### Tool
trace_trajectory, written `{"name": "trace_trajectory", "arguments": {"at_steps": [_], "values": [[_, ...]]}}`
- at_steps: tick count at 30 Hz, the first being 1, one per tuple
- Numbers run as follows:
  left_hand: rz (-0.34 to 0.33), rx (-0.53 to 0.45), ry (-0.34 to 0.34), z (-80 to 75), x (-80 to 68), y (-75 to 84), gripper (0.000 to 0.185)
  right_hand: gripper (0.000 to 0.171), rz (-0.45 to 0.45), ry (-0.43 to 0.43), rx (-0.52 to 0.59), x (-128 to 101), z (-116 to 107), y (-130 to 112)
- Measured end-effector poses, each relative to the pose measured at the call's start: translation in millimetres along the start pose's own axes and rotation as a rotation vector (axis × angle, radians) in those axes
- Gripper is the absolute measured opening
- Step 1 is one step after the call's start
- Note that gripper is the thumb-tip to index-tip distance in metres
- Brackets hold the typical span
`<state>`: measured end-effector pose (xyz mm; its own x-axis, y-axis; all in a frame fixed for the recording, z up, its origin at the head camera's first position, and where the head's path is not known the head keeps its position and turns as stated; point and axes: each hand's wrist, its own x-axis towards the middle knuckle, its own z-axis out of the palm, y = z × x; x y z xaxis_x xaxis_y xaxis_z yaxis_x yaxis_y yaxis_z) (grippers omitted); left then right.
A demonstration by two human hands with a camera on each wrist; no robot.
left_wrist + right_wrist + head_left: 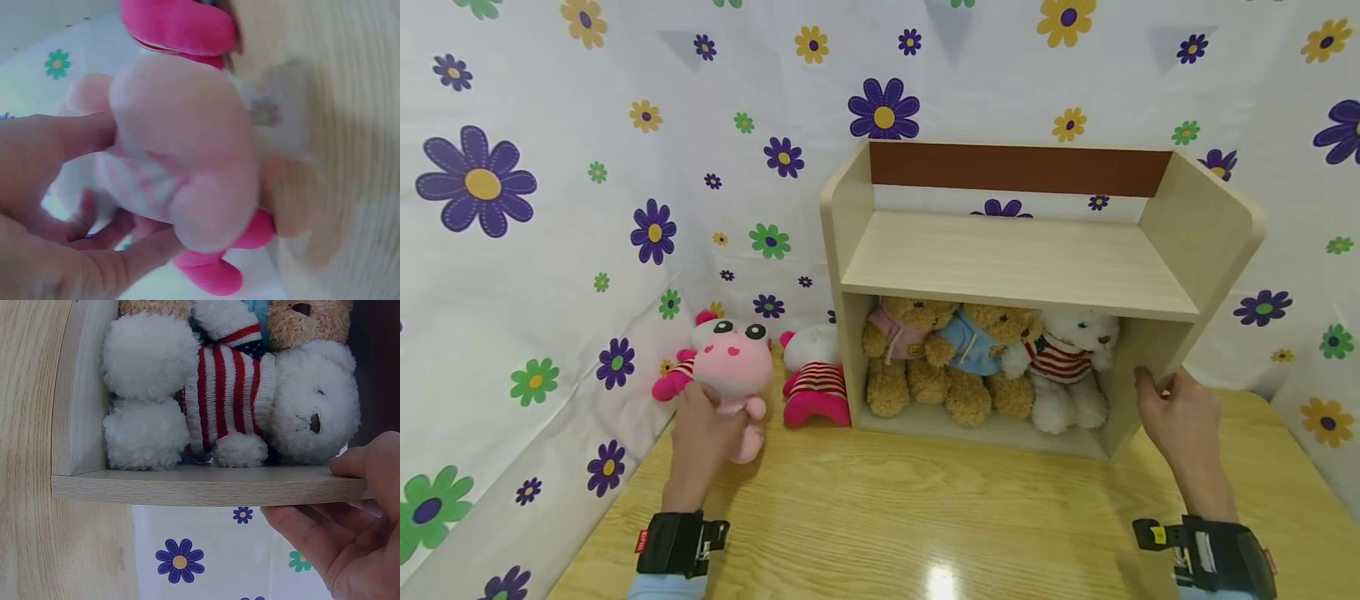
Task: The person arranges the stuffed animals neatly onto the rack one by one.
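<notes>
My left hand [702,437] grips a pink plush toy [735,367] by its body, left of the shelf. In the left wrist view thumb and fingers close around the plush toy [181,125] from two sides. Behind it stands a second plush toy [816,383] with a striped top and pink lower part, against the shelf's left side. My right hand [1183,417] holds the right side panel of the wooden shelf [1015,258], thumb inside and fingers outside. Beside that panel sits a white bear [319,403] in a red-striped sweater.
In the lower compartment sit a bear in a pink hoodie [904,342] and a bear in a blue hoodie [981,350], left of the white one. The shelf stands on a wooden table [925,508], before a flower-printed cloth [572,308].
</notes>
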<state>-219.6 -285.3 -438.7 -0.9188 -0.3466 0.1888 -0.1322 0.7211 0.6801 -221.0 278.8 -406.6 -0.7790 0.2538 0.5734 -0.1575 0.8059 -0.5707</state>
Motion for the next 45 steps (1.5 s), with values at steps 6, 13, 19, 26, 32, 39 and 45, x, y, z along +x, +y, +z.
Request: {"name": "trace_trajectory", "arguments": {"at_steps": [6, 13, 19, 26, 32, 39, 45], "values": [[0.175, -0.169, 0.256, -8.3, -10.1, 23.6, 0.06, 0.032, 0.011, -0.015, 0.002, -3, -1, 1], [0.491, -0.386, 0.372, -16.5, -28.0, 68.7, 0.063, 0.033, 0.012, -0.027, 0.003, -6, 0, 4], [0.694, -0.569, 0.379, -9.2, -48.7, 117.4, 0.06, 0.033, 0.007, -0.029, -0.002, -7, 0, 4], [0.899, -0.58, 0.323, 6.1, -51.9, 186.7, 0.066, 0.029, -0.029, -0.003, -0.019, -3, -3, 4], [0.926, -0.606, 0.195, 10.9, -39.2, 234.3, 0.034, 0.032, -0.027, -0.025, -0.018, -2, -1, 2], [0.877, -0.575, 0.122, 3.9, -18.2, 282.0, 0.031, 0.031, -0.018, -0.027, -0.023, -2, 0, 1], [0.783, -0.396, 0.056, -4.3, 5.0, 329.0, 0.014, 0.029, -0.027, -0.015, -0.024, -1, 0, 3]]}}
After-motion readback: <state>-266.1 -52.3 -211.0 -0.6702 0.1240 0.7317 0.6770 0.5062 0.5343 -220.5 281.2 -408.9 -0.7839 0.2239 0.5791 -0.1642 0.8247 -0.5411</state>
